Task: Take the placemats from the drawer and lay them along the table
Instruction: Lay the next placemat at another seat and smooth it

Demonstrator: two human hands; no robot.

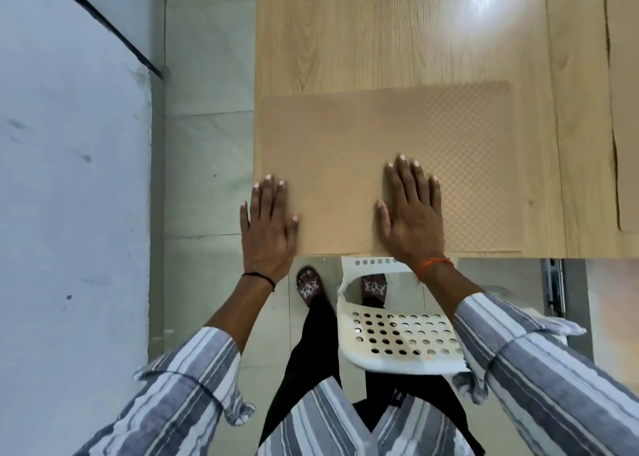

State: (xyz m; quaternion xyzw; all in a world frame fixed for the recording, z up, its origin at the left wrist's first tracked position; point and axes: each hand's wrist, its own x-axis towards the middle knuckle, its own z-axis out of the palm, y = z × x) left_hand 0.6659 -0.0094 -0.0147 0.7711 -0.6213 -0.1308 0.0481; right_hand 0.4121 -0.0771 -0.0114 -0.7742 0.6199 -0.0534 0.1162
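Taking the table (380,40) as the landmark, a pale painted wall (69,179) stands off its left end, with a strip of grey-green floor tiles (207,144) between them. The table is light wood-grain laminate, and the placemat (345,137) lies flat on its near left corner. The mat is a tan rectangle with rounded corners and a fine woven-looking diamond texture; its long axis runs left to right along the near edge of the table, and its near side sits almost flush with that edge.

The left hand (268,227) lies flat at the left end of the table, fingers straight and slightly spread, pointing away from the person; the thumb and inner fingers rest on the mat's left margin while the outer fingers hang past the table end over the floor. The right hand (411,210) presses palm-down on the mat near its middle, fingers straight and together, grip apart like the left.

Below the near edge of the table stands a white plastic chair (397,338) with round holes in its seat. Toward the right end of the table a second tan mat (627,127) lies with a wavy edge, cut off by the picture's border.
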